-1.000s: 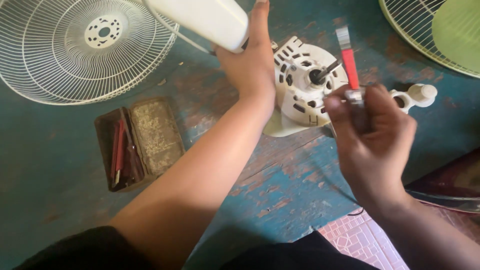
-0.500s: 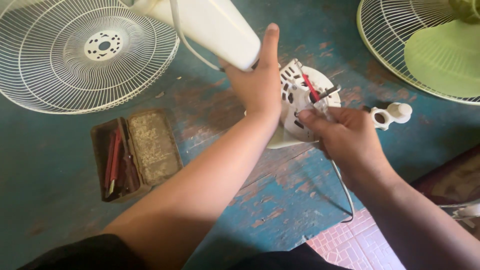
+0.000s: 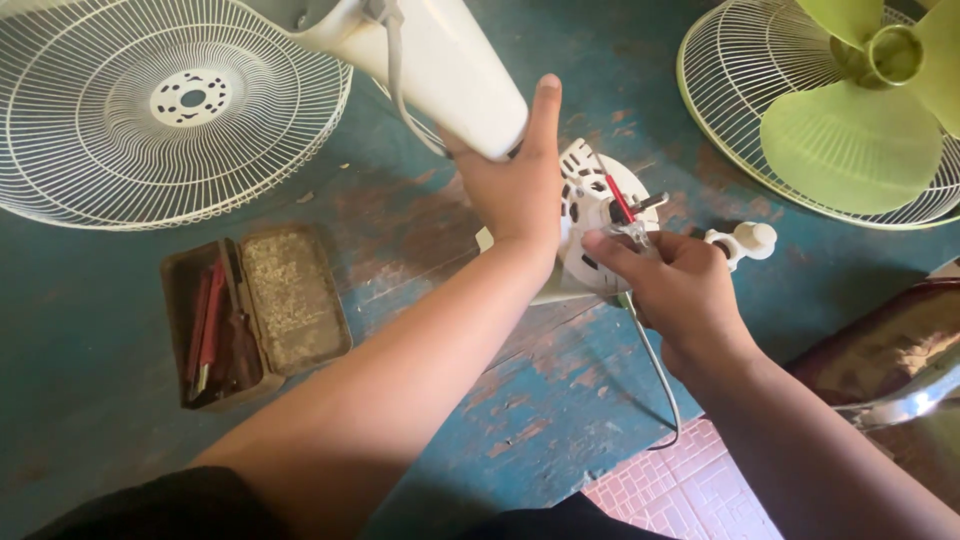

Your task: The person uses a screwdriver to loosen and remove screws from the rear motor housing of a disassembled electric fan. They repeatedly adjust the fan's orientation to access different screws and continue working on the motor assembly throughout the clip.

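My left hand [image 3: 512, 190] grips the white fan neck [image 3: 440, 70] where it meets the round white motor housing [image 3: 590, 230], thumb raised. My right hand [image 3: 680, 290] is closed on a red-handled tool [image 3: 620, 200], with its tip set into the motor housing beside the metal shaft [image 3: 650, 203]. A grey cord [image 3: 655, 370] runs from the housing toward me under my right wrist.
A white fan grille [image 3: 170, 110] lies at the upper left. A second grille holding green blades [image 3: 850, 120] lies at the upper right. An open rusty tin [image 3: 255, 310] with red tools sits at left on the worn blue table [image 3: 100, 400]. A white knob [image 3: 745, 243] lies right of my hand.
My right hand lowered the red-handled tool from above the housing down into it. The view shifted, bringing the green blades further into sight.
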